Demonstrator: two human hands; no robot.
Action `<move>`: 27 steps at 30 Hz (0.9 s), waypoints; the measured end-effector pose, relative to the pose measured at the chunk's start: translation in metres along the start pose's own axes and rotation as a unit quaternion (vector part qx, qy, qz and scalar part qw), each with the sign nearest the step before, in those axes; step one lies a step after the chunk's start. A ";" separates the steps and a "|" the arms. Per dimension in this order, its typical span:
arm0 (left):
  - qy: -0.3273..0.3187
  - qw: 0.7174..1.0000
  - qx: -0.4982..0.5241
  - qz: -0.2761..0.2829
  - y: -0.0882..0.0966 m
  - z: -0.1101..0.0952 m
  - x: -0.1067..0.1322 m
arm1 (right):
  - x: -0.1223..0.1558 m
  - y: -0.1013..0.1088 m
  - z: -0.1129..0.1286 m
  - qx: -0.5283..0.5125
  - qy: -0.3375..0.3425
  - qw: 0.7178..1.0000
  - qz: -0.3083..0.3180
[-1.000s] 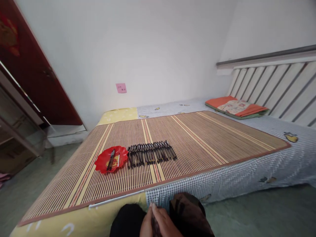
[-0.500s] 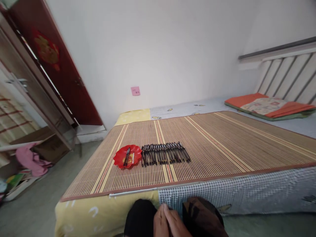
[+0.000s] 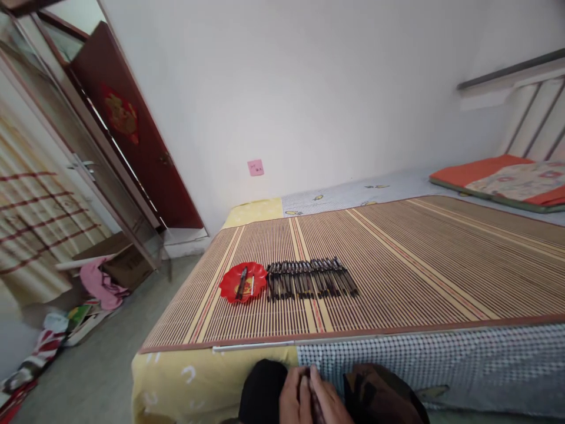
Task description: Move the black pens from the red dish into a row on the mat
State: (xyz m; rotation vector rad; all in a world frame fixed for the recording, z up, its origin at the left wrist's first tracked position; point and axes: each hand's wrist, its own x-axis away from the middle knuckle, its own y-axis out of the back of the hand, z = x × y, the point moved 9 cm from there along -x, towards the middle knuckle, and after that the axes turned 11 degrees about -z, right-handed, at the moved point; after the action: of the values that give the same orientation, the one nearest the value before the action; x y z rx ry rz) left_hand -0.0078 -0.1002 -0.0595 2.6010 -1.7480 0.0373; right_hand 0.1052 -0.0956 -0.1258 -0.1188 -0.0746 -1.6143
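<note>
At the bottom of the view, my left hand (image 3: 293, 397) and my right hand (image 3: 330, 403) rest close together between my knees. Their fingers point forward, fairly straight, and no object shows in either; the lower parts are cut off. Ahead of them, on a striped bamboo mat (image 3: 397, 265), lies a row of several dark pens (image 3: 311, 278), side by side. Touching or very near the row's left end is a red scalloped plate (image 3: 227, 288). It holds dark pens (image 3: 241, 282) and a thin white stick (image 3: 252, 285).
The mat covers a bed with a yellow and checked sheet (image 3: 176, 377). A folded orange cloth (image 3: 481, 168) lies at the right. A pink note (image 3: 255, 168) is on the wall. Leftward are a dark red door (image 3: 145, 147), a cardboard box (image 3: 128, 265) and a pink cloth (image 3: 99, 285).
The view has turned left, so the scene sits further right and more of the doorway shows. My hands have shifted slightly against each other, fingertips now a little apart. Pens and plate stay put.
</note>
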 end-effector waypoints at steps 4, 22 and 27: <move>-0.146 0.981 -0.116 -0.048 0.029 -0.071 -0.042 | -0.008 -0.021 -0.014 -0.023 -0.097 0.995 0.017; -0.154 0.798 -0.580 -0.049 0.025 -0.115 -0.280 | -0.009 -0.028 0.005 -0.034 -0.060 0.998 -0.010; -0.098 0.792 -0.599 -0.065 0.025 -0.099 -0.294 | -0.014 -0.026 0.003 -0.038 -0.055 0.998 -0.001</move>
State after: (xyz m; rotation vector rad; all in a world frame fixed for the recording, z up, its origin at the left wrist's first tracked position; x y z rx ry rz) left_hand -0.1437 0.1647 0.0318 1.7157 -0.9791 -1.0060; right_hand 0.0795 -0.0804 -0.1234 -0.2659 -0.0980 -1.6128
